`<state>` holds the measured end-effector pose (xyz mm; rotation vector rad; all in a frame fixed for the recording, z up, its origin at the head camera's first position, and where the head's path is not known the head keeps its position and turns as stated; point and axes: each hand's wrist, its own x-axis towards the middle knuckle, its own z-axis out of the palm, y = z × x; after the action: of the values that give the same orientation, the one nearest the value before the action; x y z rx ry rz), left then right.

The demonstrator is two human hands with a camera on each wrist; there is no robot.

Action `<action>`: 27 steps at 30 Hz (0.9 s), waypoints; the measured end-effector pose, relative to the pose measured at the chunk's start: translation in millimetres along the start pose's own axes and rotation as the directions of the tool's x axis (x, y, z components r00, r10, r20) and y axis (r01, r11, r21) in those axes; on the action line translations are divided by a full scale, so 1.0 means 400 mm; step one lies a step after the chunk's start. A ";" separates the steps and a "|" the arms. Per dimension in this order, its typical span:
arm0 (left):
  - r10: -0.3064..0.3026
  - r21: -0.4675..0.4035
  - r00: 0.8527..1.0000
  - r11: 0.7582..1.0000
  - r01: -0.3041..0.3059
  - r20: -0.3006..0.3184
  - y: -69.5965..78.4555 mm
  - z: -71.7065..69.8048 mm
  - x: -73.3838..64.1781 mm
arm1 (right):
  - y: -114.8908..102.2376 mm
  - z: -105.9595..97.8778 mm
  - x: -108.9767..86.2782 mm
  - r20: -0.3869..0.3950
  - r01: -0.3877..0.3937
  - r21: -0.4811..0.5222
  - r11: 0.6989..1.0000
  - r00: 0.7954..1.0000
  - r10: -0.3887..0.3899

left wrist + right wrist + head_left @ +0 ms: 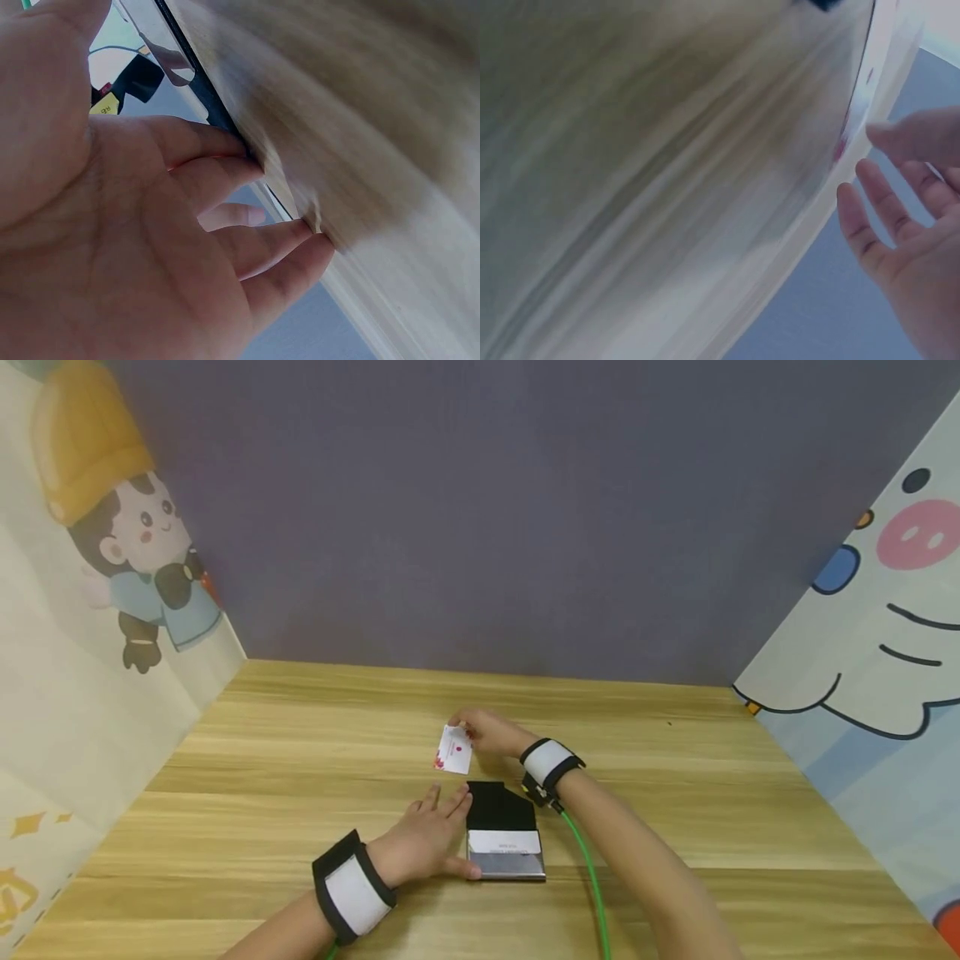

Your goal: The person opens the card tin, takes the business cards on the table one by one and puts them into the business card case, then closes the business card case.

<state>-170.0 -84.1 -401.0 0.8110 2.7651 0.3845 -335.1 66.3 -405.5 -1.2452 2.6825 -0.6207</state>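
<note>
A card case (506, 866) lies on the table with its black flap (500, 806) folded back. White cards (504, 842) show in its metal lower half. My left hand (423, 841) rests at the case's left side with fingers spread, the thumb on the lower left corner and fingertips by the flap. Beyond the case, my right hand (491, 732) pinches the top edge of a white business card (454, 750) with red flower prints. In the right wrist view this card (863, 94) shows edge-on beside the thumb, while the other fingers stay loosely extended.
The wooden table (300, 735) meets a dark grey panel (480, 527) at the back. Cartoon-printed walls (82, 693) stand at either side. A green cable (592, 868) runs from the right wrist strap (551, 764) along the forearm.
</note>
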 end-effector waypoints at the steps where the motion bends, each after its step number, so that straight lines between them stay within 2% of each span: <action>1: 0.001 -0.002 1.000 1.000 -0.001 0.000 0.001 0.000 -0.001 | 0.002 0.005 0.003 -0.001 0.015 -0.033 0.999 1.000 -0.015; 3: 0.000 -0.003 1.000 1.000 0.000 0.001 0.002 0.001 -0.002 | 0.000 0.013 0.007 0.001 0.027 -0.083 0.996 1.000 -0.027; 9: 0.006 0.001 1.000 1.000 -0.006 -0.011 0.003 0.002 -0.002 | -0.026 0.016 -0.003 0.060 0.014 -0.057 0.998 0.998 -0.011; 13: 0.008 0.003 1.000 1.000 -0.008 -0.013 0.004 0.004 -0.002 | -0.026 0.017 -0.008 0.097 0.029 -0.081 0.996 0.995 -0.021; 17: 0.007 0.005 1.000 1.000 -0.007 -0.013 0.003 0.005 -0.001 | -0.024 0.009 -0.015 0.086 0.073 -0.122 0.990 0.994 -0.063; 19: 0.005 0.001 1.000 1.000 -0.005 -0.012 0.003 0.005 0.000 | -0.025 0.001 -0.021 0.079 0.072 -0.117 0.991 0.995 -0.063; 23: -0.002 -0.005 1.000 1.000 0.002 -0.010 0.003 0.004 0.000 | -0.026 -0.012 -0.030 0.085 -0.004 -0.106 0.994 0.996 0.014; 27: -0.004 0.004 1.000 1.000 0.004 -0.008 0.004 0.002 0.000 | -0.020 -0.015 -0.035 0.092 -0.094 -0.144 0.985 0.990 0.108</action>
<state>-169.0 -82.8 -401.4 0.8067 2.7754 0.3829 -322.0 74.1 -397.5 -1.1294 2.7247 -0.3534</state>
